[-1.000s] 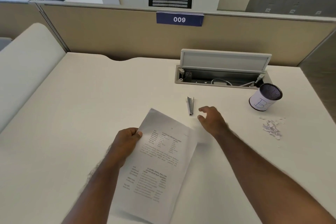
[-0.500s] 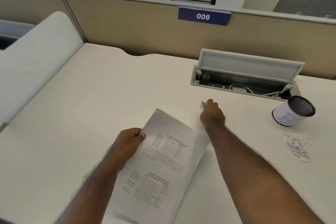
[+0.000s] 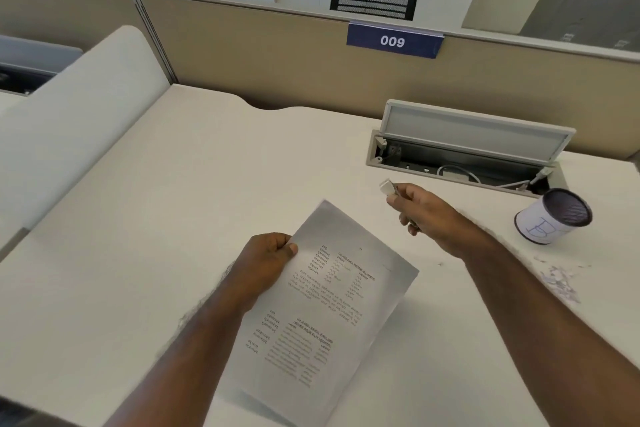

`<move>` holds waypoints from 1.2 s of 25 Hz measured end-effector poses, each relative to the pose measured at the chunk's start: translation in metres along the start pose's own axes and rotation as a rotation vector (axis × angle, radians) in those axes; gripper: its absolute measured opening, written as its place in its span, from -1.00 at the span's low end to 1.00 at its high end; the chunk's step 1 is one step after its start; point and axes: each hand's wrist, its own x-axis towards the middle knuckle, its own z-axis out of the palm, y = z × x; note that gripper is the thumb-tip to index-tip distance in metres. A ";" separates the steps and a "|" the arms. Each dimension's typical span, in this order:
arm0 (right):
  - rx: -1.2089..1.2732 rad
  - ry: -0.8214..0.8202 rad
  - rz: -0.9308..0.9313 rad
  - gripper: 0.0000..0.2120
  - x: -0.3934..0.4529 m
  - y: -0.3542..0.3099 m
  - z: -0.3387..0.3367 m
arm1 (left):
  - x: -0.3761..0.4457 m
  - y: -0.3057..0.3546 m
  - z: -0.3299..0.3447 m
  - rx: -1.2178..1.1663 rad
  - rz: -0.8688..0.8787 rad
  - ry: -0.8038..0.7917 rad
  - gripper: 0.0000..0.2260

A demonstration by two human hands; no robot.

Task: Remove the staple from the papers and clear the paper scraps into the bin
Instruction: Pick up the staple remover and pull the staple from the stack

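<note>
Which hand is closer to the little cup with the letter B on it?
Right. The right hand, gripping the staple remover, is just left of the cup; the left hand holds the papers farther away.

The person's two forearms are bare from the frame's lower edge up to the wrists, with no sleeve in view. The left hand [image 3: 266, 262] and right hand [image 3: 424, 210] are bare too, showing no ring, watch or glove.
</note>
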 end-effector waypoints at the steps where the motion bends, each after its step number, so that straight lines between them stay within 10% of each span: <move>1: -0.066 -0.042 -0.022 -0.70 -0.013 -0.010 -0.001 | -0.002 0.004 0.002 0.009 0.005 -0.009 -0.79; 11: -0.983 -0.087 -0.063 -0.58 -0.044 -0.062 -0.010 | -0.015 0.030 0.017 0.118 0.096 -0.068 -0.79; 30: -0.536 -0.432 -0.096 -0.53 -0.042 -0.072 -0.006 | -0.032 0.038 0.027 0.151 0.210 -0.168 -0.80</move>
